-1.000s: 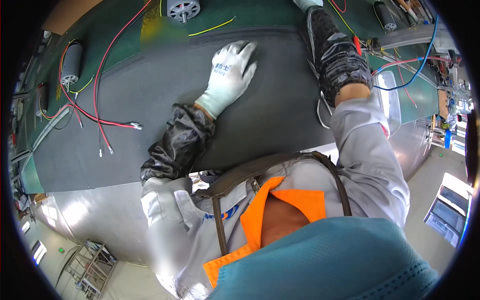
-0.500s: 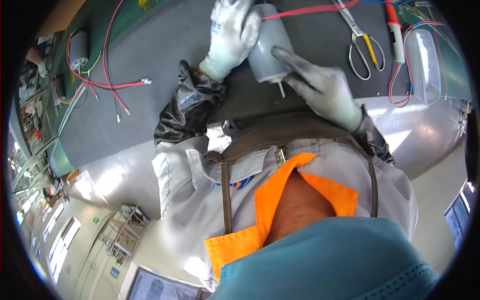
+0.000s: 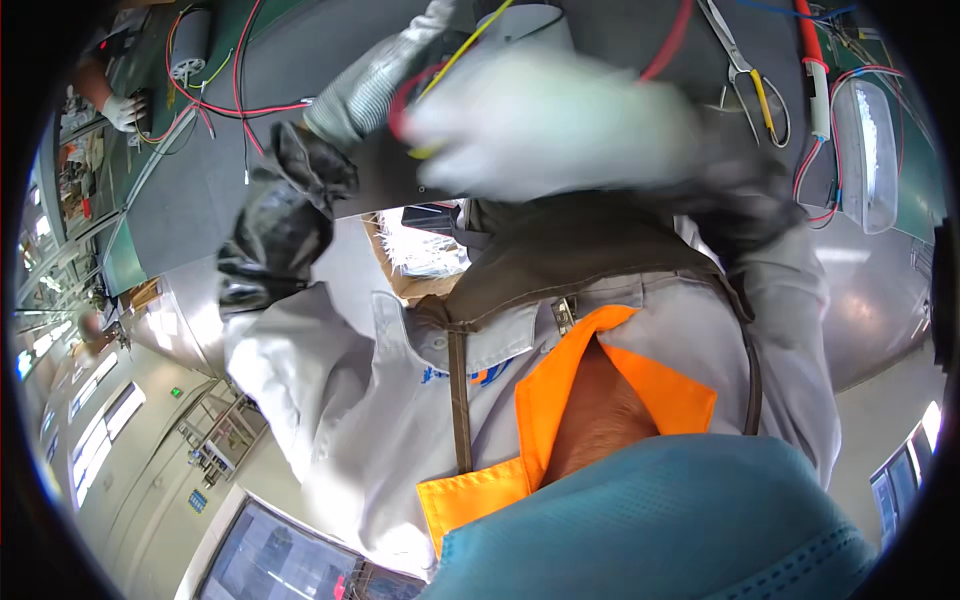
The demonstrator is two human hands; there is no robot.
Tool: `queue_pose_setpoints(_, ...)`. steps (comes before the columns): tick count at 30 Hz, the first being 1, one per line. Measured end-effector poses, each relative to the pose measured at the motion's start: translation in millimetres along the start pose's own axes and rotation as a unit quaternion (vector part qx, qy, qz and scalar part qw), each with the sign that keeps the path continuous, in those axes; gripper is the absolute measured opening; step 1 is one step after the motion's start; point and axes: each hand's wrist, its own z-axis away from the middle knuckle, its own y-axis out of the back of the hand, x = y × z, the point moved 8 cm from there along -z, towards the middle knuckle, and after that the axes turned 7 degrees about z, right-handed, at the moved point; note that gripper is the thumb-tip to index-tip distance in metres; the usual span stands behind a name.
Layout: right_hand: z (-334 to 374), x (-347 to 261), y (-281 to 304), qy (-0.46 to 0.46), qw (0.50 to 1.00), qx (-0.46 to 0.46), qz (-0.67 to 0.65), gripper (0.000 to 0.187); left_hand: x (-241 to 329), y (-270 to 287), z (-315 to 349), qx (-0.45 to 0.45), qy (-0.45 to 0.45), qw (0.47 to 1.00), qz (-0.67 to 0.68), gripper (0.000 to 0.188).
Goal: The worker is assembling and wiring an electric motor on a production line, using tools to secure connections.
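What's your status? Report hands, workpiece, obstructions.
White-gloved left hand near grey cylindrical motor, hold unclear. White-gloved right hand blurred, partly hiding motor. Thin yellow wire between hands; silver metal scissors off right.

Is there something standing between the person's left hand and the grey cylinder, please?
Yes, as seen here: a yellow wire slants across between the left hand and the grey cylinder at the upper edge. The blurred right hand hides part of the cylinder, so contact cannot be judged.

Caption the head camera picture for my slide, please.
Blurred right hand before a gray cylinder, left hand nearby, scissors lying on the dark mat.
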Motion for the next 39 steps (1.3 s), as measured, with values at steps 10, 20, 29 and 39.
queue_pose_setpoints(10,30.3,-30.8,-39.8,0.076,0.965,-0.039,-0.249,0.022,-42.2,-46.7,-13.7,0.046,0.463,0.884,0.043,0.058)
queue_pose_setpoints(20,429.8,36.6,337.5,-0.747,0.520,0.074,0.408,0.022,-5.5,-46.9,-49.3,0.033,0.380,0.922,-0.062,0.050)
queue_pose_setpoints(29,462.2,114.4,319.1,-0.729,0.490,-0.203,0.433,0.030,22.9,-69.2,-73.6,-0.075,0.368,0.924,-0.073,0.049)
queue_pose_setpoints(39,383.9,20.1,354.5,-0.610,0.534,-0.017,0.585,0.024,26.7,-78.3,-83.4,-0.152,0.370,0.915,0.046,0.055)
